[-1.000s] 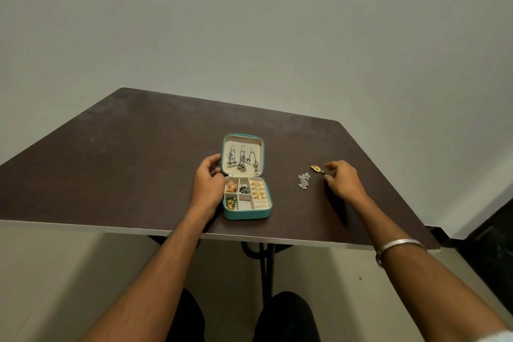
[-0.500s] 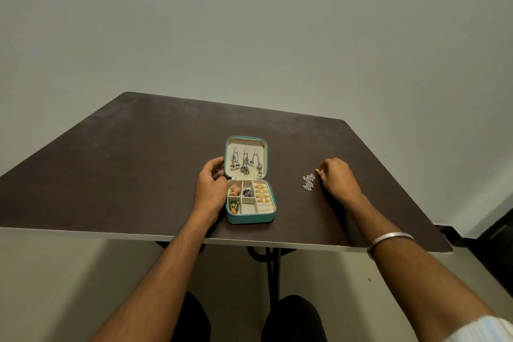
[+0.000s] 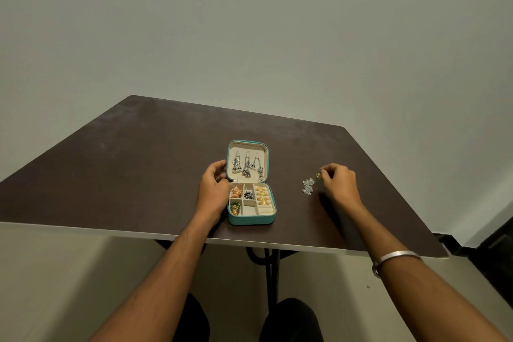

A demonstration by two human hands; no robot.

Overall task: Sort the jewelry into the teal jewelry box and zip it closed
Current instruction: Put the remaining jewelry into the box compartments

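The teal jewelry box (image 3: 249,220) lies open near the table's front edge, its lid (image 3: 247,147) propped up with silver drop earrings hanging inside. The tray's compartments hold gold rings, orange, dark and green-gold pieces. My left hand (image 3: 212,191) grips the box's left side at the hinge. To the right of the box, my right hand (image 3: 340,183) pinches a small gold piece (image 3: 318,175) at its fingertips. Two silver earrings (image 3: 308,185) lie on the table just left of that hand.
The dark brown table (image 3: 138,164) ends in a pale front edge close to my body; its right corner sits near my right forearm. A plain wall rises behind. My knees and a table leg show below.
My right hand has closed on the small gold piece and lifted it slightly off the table. My left hand stays on the box. The view has shifted a little.
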